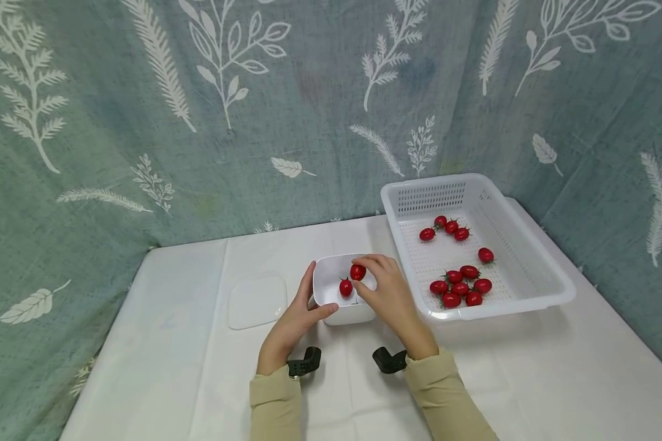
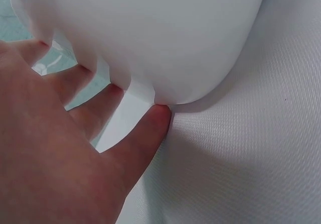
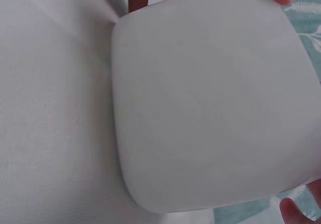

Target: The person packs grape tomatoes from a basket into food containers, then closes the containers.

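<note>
A white square container (image 1: 346,315) stands on the table, with a cherry tomato (image 1: 346,288) lying inside it. My left hand (image 1: 292,327) holds this container at its left side, thumb over the front rim. In the left wrist view the fingertips (image 2: 163,111) press against the container's outer wall (image 2: 165,38). Between thumb and fingers, my right hand (image 1: 388,297) pinches another cherry tomato (image 1: 358,272) over the container's right part. From the right wrist, the container's outside (image 3: 210,98) hides the inside and the pinched tomato.
To the right, a large white perforated basket (image 1: 535,269) holds several red cherry tomatoes (image 1: 460,288) with green stems. A clear flat lid (image 1: 257,302) lies left of the container. Behind the white-covered table (image 1: 171,343) hangs a green leaf-patterned curtain (image 1: 243,165).
</note>
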Demonstrator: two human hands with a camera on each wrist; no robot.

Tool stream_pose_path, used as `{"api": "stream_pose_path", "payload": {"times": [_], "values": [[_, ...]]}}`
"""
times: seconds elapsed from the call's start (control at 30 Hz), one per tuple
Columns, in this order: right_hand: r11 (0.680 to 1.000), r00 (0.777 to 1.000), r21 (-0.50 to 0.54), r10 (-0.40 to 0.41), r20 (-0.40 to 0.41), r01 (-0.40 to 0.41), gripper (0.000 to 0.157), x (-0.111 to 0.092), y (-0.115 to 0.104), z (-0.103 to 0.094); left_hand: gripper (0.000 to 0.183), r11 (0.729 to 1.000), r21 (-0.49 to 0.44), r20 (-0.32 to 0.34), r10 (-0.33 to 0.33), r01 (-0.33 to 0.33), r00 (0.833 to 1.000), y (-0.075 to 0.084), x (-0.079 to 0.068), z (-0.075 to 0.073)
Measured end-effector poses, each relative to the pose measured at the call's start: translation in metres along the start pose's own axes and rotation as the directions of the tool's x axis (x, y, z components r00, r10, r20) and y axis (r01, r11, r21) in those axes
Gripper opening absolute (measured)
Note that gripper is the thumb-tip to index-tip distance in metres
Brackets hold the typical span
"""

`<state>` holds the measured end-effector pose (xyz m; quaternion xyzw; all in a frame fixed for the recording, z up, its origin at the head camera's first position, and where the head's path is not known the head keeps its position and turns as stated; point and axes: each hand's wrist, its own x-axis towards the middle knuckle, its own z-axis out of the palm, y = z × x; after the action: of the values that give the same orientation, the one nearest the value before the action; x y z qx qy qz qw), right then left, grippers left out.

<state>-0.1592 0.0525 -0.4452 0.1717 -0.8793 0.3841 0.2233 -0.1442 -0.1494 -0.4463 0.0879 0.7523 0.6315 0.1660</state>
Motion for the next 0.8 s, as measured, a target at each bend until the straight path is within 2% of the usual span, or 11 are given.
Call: {"api": "stream_pose_path", "payload": {"times": [0.53, 0.8], "values": [[1.0, 1.0, 0.0, 0.008, 0.026, -0.008, 0.034, -0.001, 0.012, 0.006, 0.093, 1.0, -0.027, 0.007, 0.017, -0.017, 1.0, -0.004, 0.007, 0.002], [1.0, 0.999, 0.008, -0.029, 0.032, 0.028, 0.032, -0.001, 0.013, 0.006, 0.088, 0.999, -0.031, -0.017, 0.037, -0.038, 0.999, -0.026, 0.017, -0.002]]}}
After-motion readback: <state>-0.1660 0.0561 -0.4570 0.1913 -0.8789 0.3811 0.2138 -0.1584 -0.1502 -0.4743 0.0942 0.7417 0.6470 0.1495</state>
